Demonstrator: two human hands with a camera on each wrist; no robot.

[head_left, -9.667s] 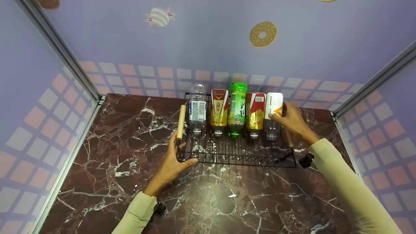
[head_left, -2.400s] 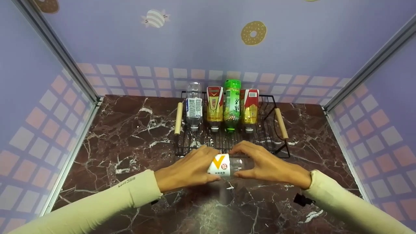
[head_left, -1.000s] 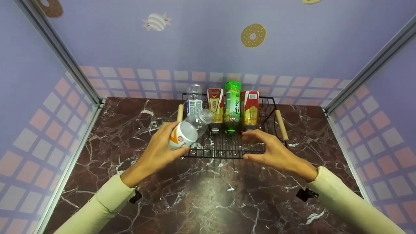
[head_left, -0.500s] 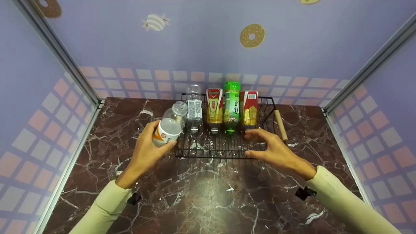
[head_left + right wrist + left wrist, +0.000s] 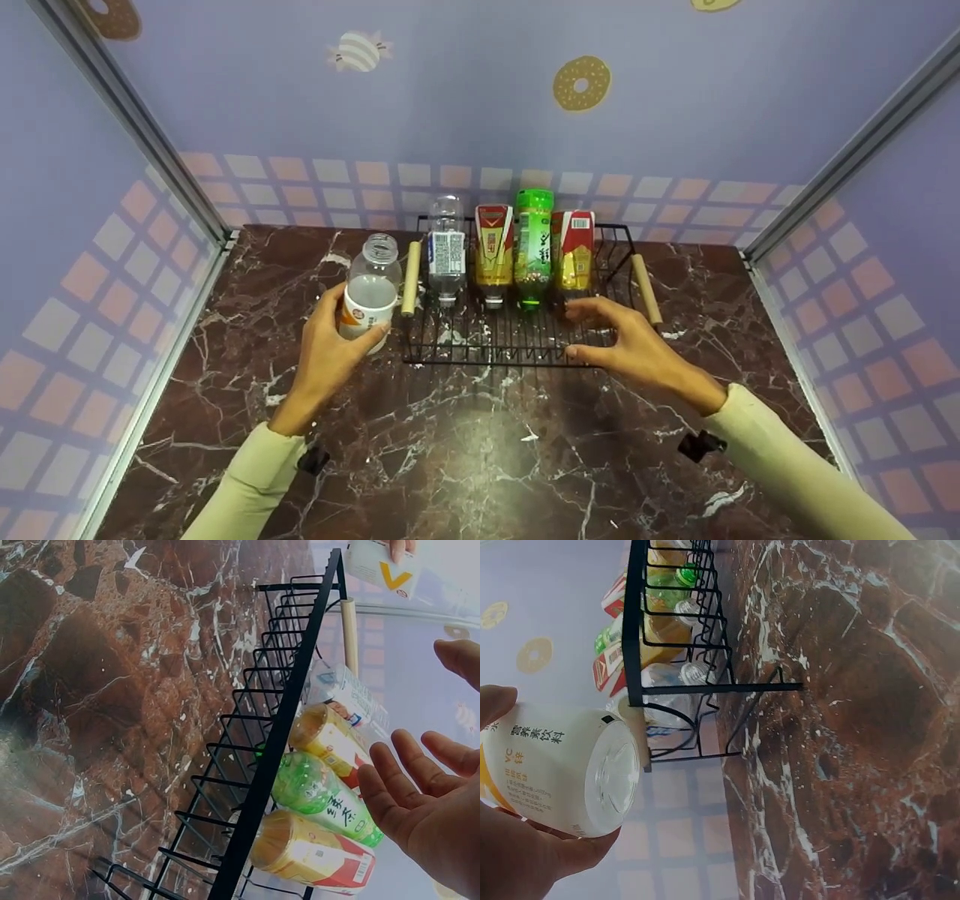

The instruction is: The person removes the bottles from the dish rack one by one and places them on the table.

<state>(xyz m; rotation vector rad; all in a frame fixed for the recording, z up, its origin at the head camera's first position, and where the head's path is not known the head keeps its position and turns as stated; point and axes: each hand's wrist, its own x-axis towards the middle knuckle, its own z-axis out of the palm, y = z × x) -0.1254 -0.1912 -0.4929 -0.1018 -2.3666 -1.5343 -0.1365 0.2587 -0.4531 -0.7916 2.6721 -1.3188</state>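
My left hand (image 5: 334,352) grips a clear plastic bottle (image 5: 373,289) with a white label and an orange V, left of the rack. The bottle stands mouth up, and its threaded neck shows no cap. In the left wrist view its base (image 5: 615,780) is off the marble surface. My right hand (image 5: 630,346) hovers over the rack's right front, fingers loosely bent and holding nothing. The black wire rack (image 5: 495,364) holds a clear bottle (image 5: 448,255), a red and yellow bottle (image 5: 495,251), a green bottle (image 5: 535,244) and another red-yellow bottle (image 5: 575,251), necks toward me.
Wooden handles (image 5: 411,279) flank the rack at left and right. A brown marble-patterned tabletop (image 5: 480,450) lies beneath it. Purple panels (image 5: 465,90) enclose the back and both sides.
The V-label bottle has left the rack's right end, where the right hand held it. It passed to the left hand, which carried it left and turned it upright. The right hand has barely moved lately.
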